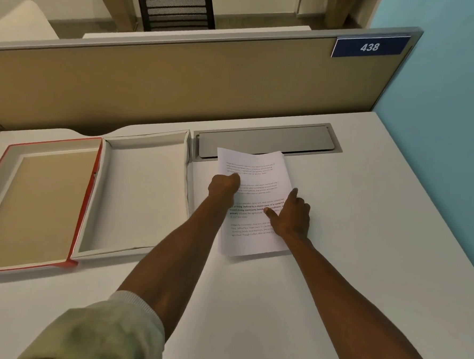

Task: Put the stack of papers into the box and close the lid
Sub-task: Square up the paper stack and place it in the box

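Observation:
A white stack of printed papers (258, 166) lies on the desk, right of the open box. My left hand (224, 184) grips the stack's left edge near its top, fingers curled around it. My right hand (292, 214) holds the right edge, thumb pressed on the top sheet and fingers along the side. The box (143, 198) is a shallow white tray, open and with nothing in it, just left of the papers. Its lid (34, 200), red outside with a tan inner panel, lies flat open to the left, joined to the box.
A grey metal cable flap (263, 139) is set into the desk (351, 242) behind the papers; the stack's top edge overlaps it. A tan partition (181, 78) with a blue "438" sign (370, 46) runs along the back. A light blue wall (456, 109) stands to the right.

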Tool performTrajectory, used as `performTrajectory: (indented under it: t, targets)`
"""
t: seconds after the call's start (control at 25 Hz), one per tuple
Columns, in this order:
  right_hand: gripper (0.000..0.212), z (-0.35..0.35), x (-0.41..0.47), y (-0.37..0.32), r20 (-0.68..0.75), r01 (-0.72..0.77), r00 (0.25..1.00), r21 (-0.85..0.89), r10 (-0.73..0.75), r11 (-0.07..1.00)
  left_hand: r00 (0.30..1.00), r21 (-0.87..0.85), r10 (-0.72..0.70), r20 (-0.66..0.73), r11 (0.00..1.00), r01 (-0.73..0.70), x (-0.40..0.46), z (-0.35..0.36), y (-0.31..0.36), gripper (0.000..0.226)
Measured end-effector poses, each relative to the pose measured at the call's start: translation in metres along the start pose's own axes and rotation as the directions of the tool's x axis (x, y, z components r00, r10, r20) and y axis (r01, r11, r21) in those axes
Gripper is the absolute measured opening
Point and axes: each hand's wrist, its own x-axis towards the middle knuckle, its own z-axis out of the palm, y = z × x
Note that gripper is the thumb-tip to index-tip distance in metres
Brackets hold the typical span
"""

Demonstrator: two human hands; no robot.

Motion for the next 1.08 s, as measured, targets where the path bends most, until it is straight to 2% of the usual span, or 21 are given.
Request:
performTrajectory:
  t: [0.12, 0.2, 0.28, 0.36, 0.44, 0.48, 0.52, 0.64, 0.72, 0.8, 0.88, 0.96, 1.08]
  targets:
    - [0.102, -0.003, 0.002, 0.007, 0.004, -0.091, 0.996, 0.217, 0.092, 0.972, 0.984, 0.061, 0.130, -0.122, 0.991, -0.123, -0.006, 0.006, -0.020, 0.036]
    - [0.107, -0.015, 0.008, 0.014, 0.080, -0.201, 0.980, 0.415, 0.185, 0.887, 0.957, 0.043, 0.270, -0.109, 0.963, -0.266, -0.018, 0.003, -0.029, 0.034]
    - [0.112, -0.034, 0.013, 0.017, 0.166, -0.257, 0.966, 0.580, 0.197, 0.773, 0.911, -0.047, 0.411, -0.038, 0.910, -0.412, -0.034, -0.006, -0.035, 0.029]
    - [0.102, -0.055, 0.014, 0.018, 0.207, -0.195, 0.977, 0.769, 0.051, 0.609, 0.853, -0.166, 0.518, 0.055, 0.848, -0.504, -0.051, -0.020, -0.042, 0.033]
    - [0.074, -0.070, 0.012, 0.017, 0.230, -0.147, 0.961, 0.897, -0.156, 0.417, 0.817, -0.253, 0.567, 0.105, 0.810, -0.530, -0.064, -0.032, -0.046, 0.041]
    - [0.063, -0.076, 0.008, 0.014, 0.221, -0.136, 0.955, 0.918, -0.195, 0.373, 0.809, -0.269, 0.579, 0.103, 0.799, -0.538, -0.070, -0.036, -0.046, 0.042]
    - [0.055, -0.079, 0.002, 0.008, 0.192, -0.116, 0.966, 0.918, -0.171, 0.379, 0.804, -0.274, 0.588, 0.092, 0.791, -0.548, -0.076, -0.038, -0.044, 0.041]
    - [0.049, -0.078, -0.018, -0.006, -0.039, 0.053, 0.999, 0.851, -0.039, 0.523, 0.784, -0.280, 0.619, 0.050, 0.762, -0.584, -0.089, -0.040, -0.042, 0.031]
    - [0.048, -0.072, -0.032, -0.005, -0.163, 0.160, 0.986, 0.841, -0.040, 0.517, 0.737, -0.299, 0.675, 0.045, 0.713, -0.634, -0.095, -0.043, -0.046, 0.029]
    - [0.040, -0.068, -0.045, 0.002, -0.181, 0.194, 0.981, 0.865, -0.073, 0.463, 0.680, -0.270, 0.731, 0.060, 0.668, -0.694, -0.101, -0.048, -0.053, 0.037]
    - [0.035, -0.070, -0.050, 0.011, -0.176, 0.221, 0.974, 0.864, -0.140, 0.452, 0.656, -0.233, 0.752, 0.070, 0.651, -0.722, -0.102, -0.052, -0.059, 0.045]
    - [0.038, -0.074, -0.051, 0.016, -0.176, 0.244, 0.966, 0.858, -0.188, 0.451, 0.678, -0.227, 0.731, 0.080, 0.675, -0.702, -0.098, -0.054, -0.063, 0.048]
    - [0.037, -0.076, -0.056, 0.010, -0.197, 0.238, 0.970, 0.889, -0.143, 0.391, 0.719, -0.241, 0.691, 0.075, 0.712, -0.659, -0.096, -0.053, -0.064, 0.039]
